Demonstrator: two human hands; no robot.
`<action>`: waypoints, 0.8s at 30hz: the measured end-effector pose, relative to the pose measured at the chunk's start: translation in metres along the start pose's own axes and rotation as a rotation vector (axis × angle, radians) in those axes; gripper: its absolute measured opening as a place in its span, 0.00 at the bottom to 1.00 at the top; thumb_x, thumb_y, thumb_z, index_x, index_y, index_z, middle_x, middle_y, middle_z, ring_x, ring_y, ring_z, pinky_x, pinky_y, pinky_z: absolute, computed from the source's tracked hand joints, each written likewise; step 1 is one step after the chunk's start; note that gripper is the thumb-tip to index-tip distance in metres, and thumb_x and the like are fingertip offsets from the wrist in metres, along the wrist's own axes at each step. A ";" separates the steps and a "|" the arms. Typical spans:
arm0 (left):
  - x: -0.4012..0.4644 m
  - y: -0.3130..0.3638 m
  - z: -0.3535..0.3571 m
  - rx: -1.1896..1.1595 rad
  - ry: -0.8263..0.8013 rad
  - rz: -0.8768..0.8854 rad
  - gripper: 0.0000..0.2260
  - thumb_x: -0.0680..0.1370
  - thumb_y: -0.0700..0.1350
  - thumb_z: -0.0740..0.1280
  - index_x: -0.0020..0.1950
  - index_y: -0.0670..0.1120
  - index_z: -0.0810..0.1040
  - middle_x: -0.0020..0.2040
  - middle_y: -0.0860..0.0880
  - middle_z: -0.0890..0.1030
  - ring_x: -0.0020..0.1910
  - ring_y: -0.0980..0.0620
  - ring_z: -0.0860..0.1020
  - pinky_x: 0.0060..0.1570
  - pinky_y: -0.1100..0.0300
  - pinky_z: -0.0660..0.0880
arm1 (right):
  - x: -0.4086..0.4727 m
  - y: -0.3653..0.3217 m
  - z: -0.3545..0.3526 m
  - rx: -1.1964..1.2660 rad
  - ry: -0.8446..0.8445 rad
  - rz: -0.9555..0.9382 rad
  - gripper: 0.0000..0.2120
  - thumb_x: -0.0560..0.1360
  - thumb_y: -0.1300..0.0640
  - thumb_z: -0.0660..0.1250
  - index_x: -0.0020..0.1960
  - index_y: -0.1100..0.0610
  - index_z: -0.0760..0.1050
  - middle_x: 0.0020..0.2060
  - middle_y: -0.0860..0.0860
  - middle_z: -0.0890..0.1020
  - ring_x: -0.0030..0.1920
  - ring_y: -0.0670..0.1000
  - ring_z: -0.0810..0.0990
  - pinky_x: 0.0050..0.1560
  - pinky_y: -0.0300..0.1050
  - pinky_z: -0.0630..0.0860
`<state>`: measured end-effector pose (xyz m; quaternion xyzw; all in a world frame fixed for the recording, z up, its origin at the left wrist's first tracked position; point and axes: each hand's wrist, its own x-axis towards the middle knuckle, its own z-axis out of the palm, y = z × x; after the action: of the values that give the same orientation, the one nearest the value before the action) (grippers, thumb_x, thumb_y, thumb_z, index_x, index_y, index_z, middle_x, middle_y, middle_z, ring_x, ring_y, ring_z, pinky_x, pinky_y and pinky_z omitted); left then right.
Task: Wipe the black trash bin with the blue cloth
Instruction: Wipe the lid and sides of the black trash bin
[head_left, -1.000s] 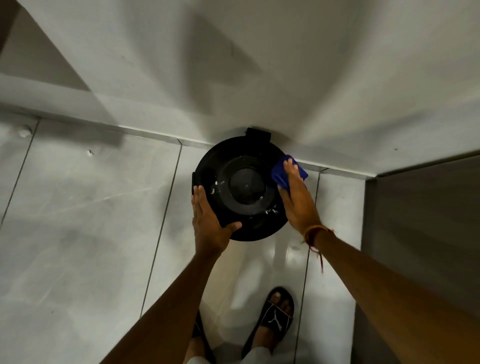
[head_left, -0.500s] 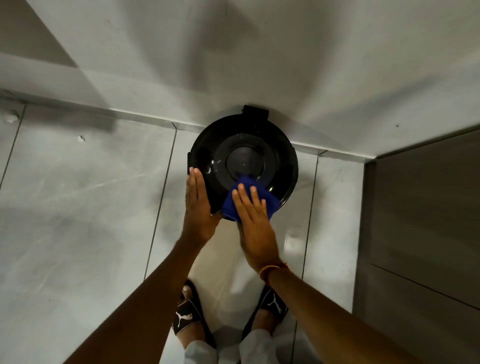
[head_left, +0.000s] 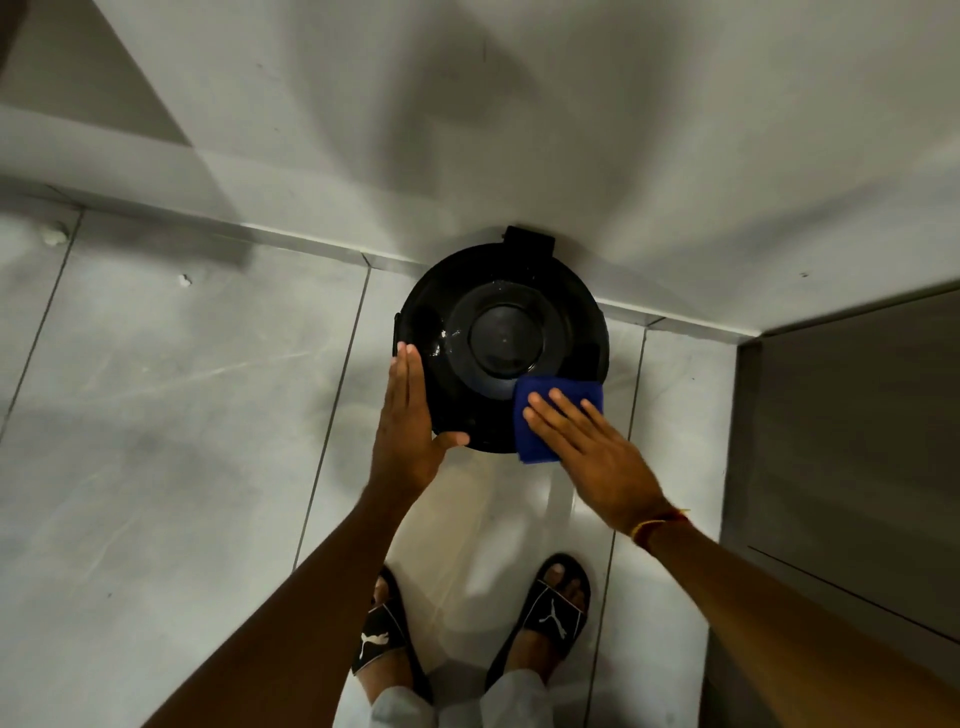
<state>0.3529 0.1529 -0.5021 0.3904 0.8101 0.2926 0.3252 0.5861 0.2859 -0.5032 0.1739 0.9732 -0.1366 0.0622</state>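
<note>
Black trash bin (head_left: 498, 338): on floor (head_left: 182, 415), back against wall (head_left: 571, 130). My left hand (head_left: 408, 436): flat, open, steadying lid's left rim. My right hand (head_left: 587, 452): fingers spread, pressing blue cloth (head_left: 545, 395) on lid's near-right edge; nothing gripped.

Black trash bin (head_left: 498, 338), blue cloth (head_left: 558, 415), grey floor tiles (head_left: 182, 415).

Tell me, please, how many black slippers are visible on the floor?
2. The left slipper is on the tile below the left hand; the right slipper is below the blue cloth. Both are worn, and their heels are hidden by the trouser legs.
</note>
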 end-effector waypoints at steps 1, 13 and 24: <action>0.000 0.000 -0.001 -0.005 0.003 -0.006 0.54 0.70 0.54 0.76 0.81 0.36 0.44 0.83 0.39 0.45 0.83 0.42 0.45 0.81 0.44 0.54 | 0.003 0.005 -0.005 0.033 0.017 0.045 0.42 0.74 0.69 0.68 0.81 0.55 0.52 0.81 0.51 0.53 0.81 0.55 0.51 0.79 0.55 0.54; -0.001 0.004 0.001 -0.029 0.026 -0.035 0.54 0.69 0.51 0.77 0.82 0.38 0.44 0.83 0.40 0.45 0.83 0.43 0.45 0.79 0.39 0.56 | 0.165 0.031 -0.057 0.402 0.094 0.537 0.28 0.84 0.60 0.57 0.81 0.57 0.51 0.82 0.53 0.52 0.81 0.56 0.48 0.81 0.57 0.47; 0.002 0.003 0.005 -0.078 0.103 -0.028 0.51 0.67 0.49 0.80 0.80 0.36 0.54 0.82 0.39 0.56 0.82 0.42 0.54 0.78 0.42 0.60 | 0.178 -0.041 -0.029 0.048 -0.051 -0.138 0.31 0.80 0.62 0.60 0.81 0.54 0.54 0.81 0.50 0.55 0.81 0.54 0.48 0.81 0.54 0.45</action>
<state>0.3570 0.1569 -0.5038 0.3508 0.8191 0.3390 0.3019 0.4034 0.3140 -0.4957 0.1043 0.9774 -0.1683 0.0733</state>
